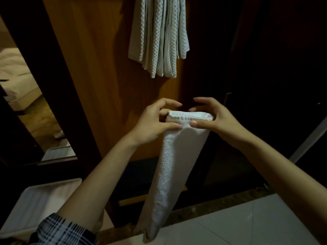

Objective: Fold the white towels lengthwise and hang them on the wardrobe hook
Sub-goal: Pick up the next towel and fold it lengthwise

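— What is the folded towel made of?
— White terry cloth, with a nubbly, looped pile on its left side and a smoother matt face on the right. A ribbed band runs along its top edge.
— And the hanging towels?
— Pale cloth too, with a raised waffle weave between flat strips.
— The wardrobe panel behind them?
— Orange-brown wood, smooth, with a soft sheen.
— The floor?
— Pale floor tiles, glossy. The sleeve is checked woven cloth, and the white basket looks like matt plastic.
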A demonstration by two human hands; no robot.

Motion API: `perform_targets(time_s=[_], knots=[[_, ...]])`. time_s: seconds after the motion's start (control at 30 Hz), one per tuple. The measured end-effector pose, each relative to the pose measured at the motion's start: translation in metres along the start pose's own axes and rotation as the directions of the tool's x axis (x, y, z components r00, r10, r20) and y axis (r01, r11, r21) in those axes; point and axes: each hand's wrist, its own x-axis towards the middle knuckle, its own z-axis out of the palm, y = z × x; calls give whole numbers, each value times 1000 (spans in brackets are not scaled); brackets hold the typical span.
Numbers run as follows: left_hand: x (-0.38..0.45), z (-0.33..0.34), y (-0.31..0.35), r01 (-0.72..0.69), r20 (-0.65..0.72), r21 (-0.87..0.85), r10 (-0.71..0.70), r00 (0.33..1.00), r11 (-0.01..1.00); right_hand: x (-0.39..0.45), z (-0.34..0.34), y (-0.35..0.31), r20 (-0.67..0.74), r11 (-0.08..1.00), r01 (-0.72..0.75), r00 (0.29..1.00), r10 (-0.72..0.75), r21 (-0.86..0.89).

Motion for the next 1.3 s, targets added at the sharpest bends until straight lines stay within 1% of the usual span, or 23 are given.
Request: perform_targets(time_s=[0.03, 0.07, 0.1, 0.17, 0.23, 0.37, 0.43, 0.47, 0.5, 0.57, 0.6, 0.63, 0.7, 0.77, 0.83, 0.9, 0.93, 1.0, 1.07, 1.13, 1.2, 1.3], knots=[[-1, 0, 1, -6, 2, -8, 6, 1000, 1000, -2, 5, 6, 36, 981, -59, 998, 53, 186], [-1, -1, 3, -15, 0, -15, 15, 1000, 1000, -4, 11, 11, 73, 933, -105, 994, 85, 344], [-1, -1, 5, -25, -6, -25, 25, 1000, 999, -6, 17, 15, 103, 885, -127, 991, 89, 448], [-1, -4, 9, -47, -24, -46, 46, 999, 998, -10, 28, 22, 137, 834, -128, 989, 63, 536], [-1, -7, 14, -69, -54, -72, 65, 996, 995, -11, 35, 24, 116, 813, -98, 993, 38, 574], [-3, -8, 13, -109, -177, -131, 85, 980, 985, -4, 39, 12, -11, 812, -42, 998, 59, 582], [-7, -10, 5, -55, -160, -162, 29, 987, 985, 1, 40, 2, -24, 826, -36, 998, 60, 562], [-10, -11, -1, 15, -117, -186, -38, 992, 982, 4, 41, -4, -24, 830, -34, 998, 57, 557], [-14, -12, -6, 117, -63, -201, -132, 989, 973, 7, 41, -10, -26, 832, -28, 998, 51, 554], [-21, -13, -15, 320, 54, -174, -315, 948, 931, 14, 40, -21, -27, 826, -20, 999, 42, 563], [-23, -12, -19, 377, 111, -169, -362, 925, 911, 19, 39, -27, -26, 823, -26, 998, 49, 568], [-24, -12, -22, 407, 162, -198, -380, 911, 892, 24, 36, -32, -21, 821, -42, 998, 66, 570], [-25, -8, -24, 408, 226, -303, -351, 908, 861, 38, 29, -43, 14, 816, -106, 993, 119, 568], [-24, -5, -22, 400, 253, -388, -321, 913, 830, 51, 20, -54, 75, 808, -177, 984, 163, 563], [-22, -2, -20, 398, 309, -420, -284, 908, 816, 62, 10, -63, 112, 795, -217, 976, 186, 566], [-21, 1, -18, 394, 333, -397, -271, 903, 829, 71, 0, -70, 118, 784, -246, 969, 219, 570], [-19, 2, -17, 399, 310, -382, -291, 905, 834, 74, -3, -72, 115, 780, -256, 966, 232, 571], [-12, 4, -15, 397, 221, -344, -337, 915, 851, 79, -9, -74, 103, 771, -270, 960, 259, 578], [-6, 5, -14, 377, 190, -334, -330, 925, 864, 80, -12, -72, 95, 746, -292, 951, 295, 598], [-2, 8, -11, 397, 208, -357, -342, 916, 846, 78, -13, -66, 109, 726, -318, 941, 320, 610], [1, 10, -9, 454, 239, -340, -391, 889, 824, 74, -11, -54, 139, 725, -345, 934, 329, 596], [6, 12, -6, 490, 262, -300, -423, 867, 819, 65, -7, -33, 210, 681, -365, 930, 303, 635]])
